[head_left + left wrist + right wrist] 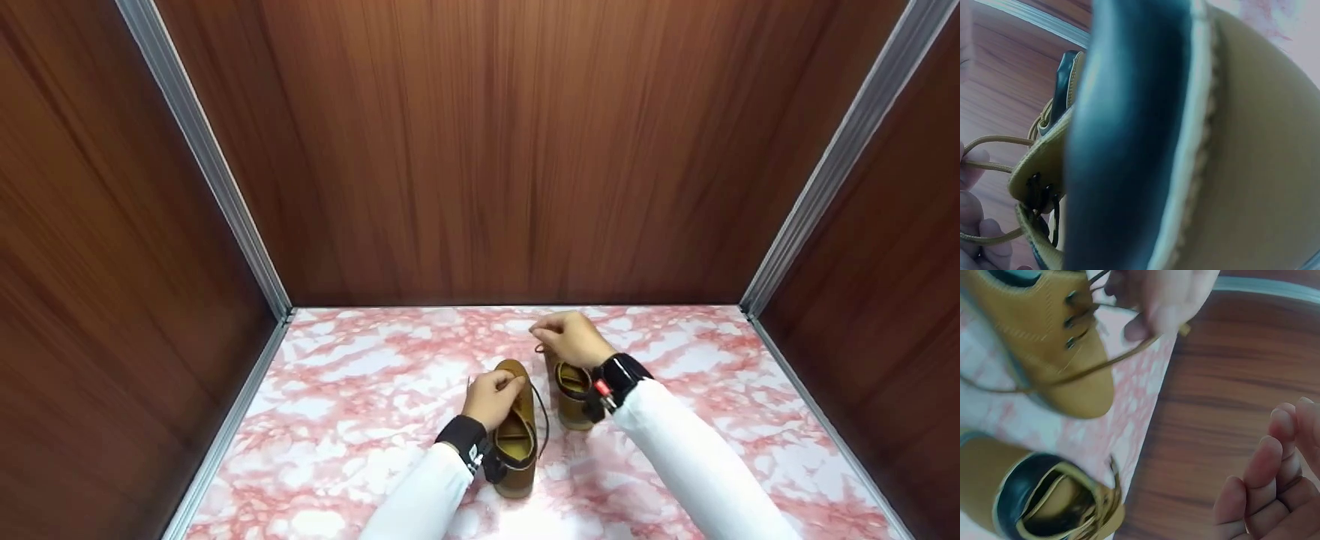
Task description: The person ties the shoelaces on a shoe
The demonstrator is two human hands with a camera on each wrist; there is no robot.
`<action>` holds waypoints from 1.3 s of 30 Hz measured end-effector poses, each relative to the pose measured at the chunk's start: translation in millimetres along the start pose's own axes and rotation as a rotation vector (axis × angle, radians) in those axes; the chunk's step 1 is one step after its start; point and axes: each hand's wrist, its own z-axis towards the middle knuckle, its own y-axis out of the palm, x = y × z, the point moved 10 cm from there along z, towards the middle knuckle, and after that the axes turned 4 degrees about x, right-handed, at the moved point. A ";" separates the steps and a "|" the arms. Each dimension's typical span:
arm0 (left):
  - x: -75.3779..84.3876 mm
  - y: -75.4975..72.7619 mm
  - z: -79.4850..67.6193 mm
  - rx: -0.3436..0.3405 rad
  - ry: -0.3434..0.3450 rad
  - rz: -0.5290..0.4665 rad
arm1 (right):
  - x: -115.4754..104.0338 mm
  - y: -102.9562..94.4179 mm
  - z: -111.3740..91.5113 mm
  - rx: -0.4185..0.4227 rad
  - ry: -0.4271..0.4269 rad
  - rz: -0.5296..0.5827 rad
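Two tan lace-up shoes stand on the floor panel, toes pointing away from me. My left hand (491, 397) is over the front of the left shoe (516, 490), pinching its brown shoelace (1100, 370) between thumb and fingers. In the left wrist view the lace runs from the eyelets to the fingers (970, 211); the dark collar (1129, 146) fills the middle. My right hand (577, 339) hovers over the front of the right shoe (576, 421). Its fingers (1261, 464) are loosely bent, holding nothing in the right wrist view. The right shoe's laces (1092, 517) lie bunched on it.
The shoes stand on a red-and-white marbled surface (360, 420). Brown wood-grain panels (480, 150) rise at the back and both sides, joined by grey metal rails (217, 165). A loose lace end hangs along the left shoe's right side.
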 end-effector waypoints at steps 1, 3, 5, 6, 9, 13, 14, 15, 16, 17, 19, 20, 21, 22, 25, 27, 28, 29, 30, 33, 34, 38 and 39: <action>-0.1 -0.4 0.0 0.000 -0.001 -0.005 | 4.5 -2.4 -1.4 0.004 -0.006 -0.019; -1.5 -0.6 0.3 -0.002 -0.006 -0.022 | 13.3 -6.5 -4.5 0.012 -0.017 -0.060; -2.3 -1.0 0.2 -0.003 -0.006 -0.037 | 22.0 -8.5 -8.6 0.014 -0.017 -0.085; -2.6 -1.2 0.0 -0.003 -0.008 -0.041 | 26.3 -8.8 -11.3 0.015 -0.014 -0.094; -2.5 -2.2 -0.3 -0.004 -0.013 -0.052 | 39.7 -5.3 -20.8 0.008 0.014 -0.090; -2.8 -3.1 -0.1 -0.010 -0.023 -0.057 | 54.7 8.7 -34.4 -0.032 0.028 -0.081; -3.2 -3.1 0.1 -0.011 -0.027 -0.058 | 57.5 13.6 -37.7 -0.047 0.027 -0.075; -3.7 -3.2 0.2 -0.012 -0.032 -0.060 | 59.2 18.5 -40.7 -0.060 0.019 -0.073; -4.2 -3.4 0.2 -0.013 -0.036 -0.056 | 60.0 23.6 -43.7 -0.073 0.006 -0.075; -4.6 -3.5 0.5 -0.012 -0.037 -0.054 | 60.2 28.3 -46.7 -0.082 -0.006 -0.081; -5.1 -3.5 0.7 -0.014 -0.043 -0.054 | 58.7 36.2 -52.1 -0.084 -0.024 -0.108; -5.2 -3.5 0.7 -0.017 -0.046 -0.052 | 57.0 40.1 -54.8 -0.086 -0.036 -0.137; -5.1 -3.5 0.7 -0.019 -0.046 -0.052 | 54.3 44.0 -57.3 -0.090 -0.049 -0.176; -4.8 -3.6 0.9 -0.020 -0.044 -0.050 | 51.0 47.9 -59.6 -0.097 -0.062 -0.210; -4.4 -4.6 1.1 -0.015 -0.048 -0.052 | 41.0 58.0 -62.4 -0.105 -0.092 -0.291; -4.1 -4.9 0.9 -0.009 -0.051 -0.050 | 37.8 62.3 -61.5 -0.103 -0.085 -0.322; -3.9 -4.4 0.9 -0.010 -0.053 -0.053 | 36.9 63.6 -60.5 -0.097 -0.077 -0.319; -4.0 -3.5 0.8 -0.013 -0.057 -0.059 | 37.1 64.6 -59.2 -0.092 -0.063 -0.307; -3.9 -2.3 0.6 -0.019 -0.060 -0.065 | 38.0 65.6 -58.2 -0.091 -0.044 -0.291; -3.9 1.3 0.2 -0.036 -0.068 -0.092 | 37.8 70.2 -56.1 -0.106 -0.033 -0.230; -3.7 1.8 0.3 -0.038 -0.068 -0.099 | 37.2 72.0 -55.8 -0.115 -0.038 -0.211; -1.0 1.6 0.2 -0.031 -0.060 -0.088 | 36.8 74.1 -56.3 -0.108 -0.053 -0.200; 0.1 1.2 0.3 -0.028 -0.055 -0.078 | 37.3 73.6 -57.0 -0.104 -0.052 -0.209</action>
